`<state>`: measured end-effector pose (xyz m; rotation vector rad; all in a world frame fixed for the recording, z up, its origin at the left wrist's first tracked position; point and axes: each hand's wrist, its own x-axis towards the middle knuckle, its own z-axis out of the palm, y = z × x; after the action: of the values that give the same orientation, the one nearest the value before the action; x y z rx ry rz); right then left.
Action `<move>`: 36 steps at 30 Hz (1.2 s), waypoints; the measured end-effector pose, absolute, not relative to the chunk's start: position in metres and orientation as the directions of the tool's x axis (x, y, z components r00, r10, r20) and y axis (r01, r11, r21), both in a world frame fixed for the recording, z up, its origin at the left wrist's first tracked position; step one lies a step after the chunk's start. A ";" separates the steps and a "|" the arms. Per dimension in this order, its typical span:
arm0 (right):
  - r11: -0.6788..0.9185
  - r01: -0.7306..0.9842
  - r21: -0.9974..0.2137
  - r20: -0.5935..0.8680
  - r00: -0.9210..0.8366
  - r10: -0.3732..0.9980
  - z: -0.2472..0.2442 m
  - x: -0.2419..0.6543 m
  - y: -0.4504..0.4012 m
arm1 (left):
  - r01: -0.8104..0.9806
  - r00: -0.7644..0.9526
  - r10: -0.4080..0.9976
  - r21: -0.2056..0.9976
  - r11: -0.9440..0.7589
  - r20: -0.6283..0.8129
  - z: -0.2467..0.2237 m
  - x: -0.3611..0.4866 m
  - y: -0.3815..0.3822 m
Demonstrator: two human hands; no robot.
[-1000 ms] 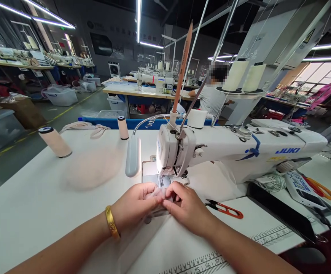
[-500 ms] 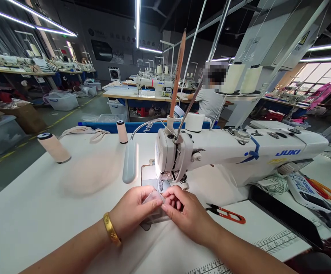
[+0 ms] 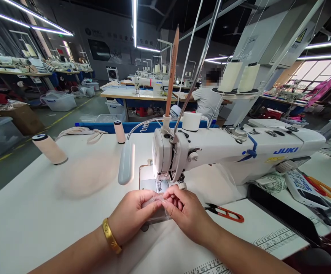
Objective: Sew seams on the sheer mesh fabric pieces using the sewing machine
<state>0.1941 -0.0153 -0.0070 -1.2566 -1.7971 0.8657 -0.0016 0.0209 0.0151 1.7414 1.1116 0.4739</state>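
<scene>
Both hands pinch one piece of thin, sheer pale fabric (image 3: 157, 220) just in front of the sewing machine (image 3: 169, 152). My left hand (image 3: 132, 213), with a gold bangle (image 3: 111, 236) on its wrist, is closed on the fabric between thumb and fingers. My right hand (image 3: 186, 211) is closed on it too, fingers curled, thumb tip close to the left thumb. The fabric hangs down from the fingers over the table front. Behind the fingertips lie the needle area and metal needle plate (image 3: 147, 182), lit by a lamp (image 3: 126, 163).
Orange thread snips (image 3: 229, 214) and a long black tray (image 3: 282, 213) lie to the right. Peach thread cones (image 3: 50, 149) stand at the left, near a sheer fabric piece (image 3: 88, 175). A printed ruler (image 3: 276, 238) runs along the front edge. A person (image 3: 208, 99) sits beyond.
The fabric edge that stood up between the hands is now folded lower and bunched at the fingertips. Both hands keep their pinch. The whole view has shifted slightly.
</scene>
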 end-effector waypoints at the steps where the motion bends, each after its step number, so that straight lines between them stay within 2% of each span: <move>1: 0.291 0.438 -0.851 0.210 -0.224 0.952 -0.007 0.194 -0.015 | 0.469 0.502 0.849 0.876 -0.107 -0.165 0.014 -0.001 0.021; 6: 0.307 0.461 -0.833 0.229 -0.218 0.949 -0.008 0.194 -0.016 | 0.495 0.491 0.864 0.852 -0.171 -0.112 0.010 -0.002 0.019; 13: 0.427 0.523 -0.737 0.343 -0.254 0.904 -0.011 0.196 -0.016 | 0.541 0.489 0.872 0.792 -0.284 -0.021 0.006 -0.003 0.015; 18: 0.463 0.582 -0.669 0.379 -0.269 0.885 -0.011 0.196 -0.016 | 0.472 0.477 0.860 0.772 -0.426 0.182 0.007 0.000 0.014; 23: 0.464 0.574 -0.675 0.387 -0.261 0.885 -0.012 0.196 -0.016 | 0.344 0.461 0.887 0.918 -0.196 0.017 0.006 0.003 0.012; 29: 0.438 0.557 -0.705 0.359 -0.252 0.899 -0.012 0.196 -0.015 | 0.393 0.400 0.916 0.910 -0.134 -0.038 0.007 0.003 0.012; 36: 0.448 0.548 -0.707 0.371 -0.253 0.894 -0.012 0.195 -0.016 | 0.391 0.479 0.869 0.916 -0.089 -0.120 0.010 0.001 0.013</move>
<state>0.1952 -0.0160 -0.0115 -1.2097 -1.9330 0.5725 0.0012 0.0132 0.0104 1.6878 1.0905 0.5757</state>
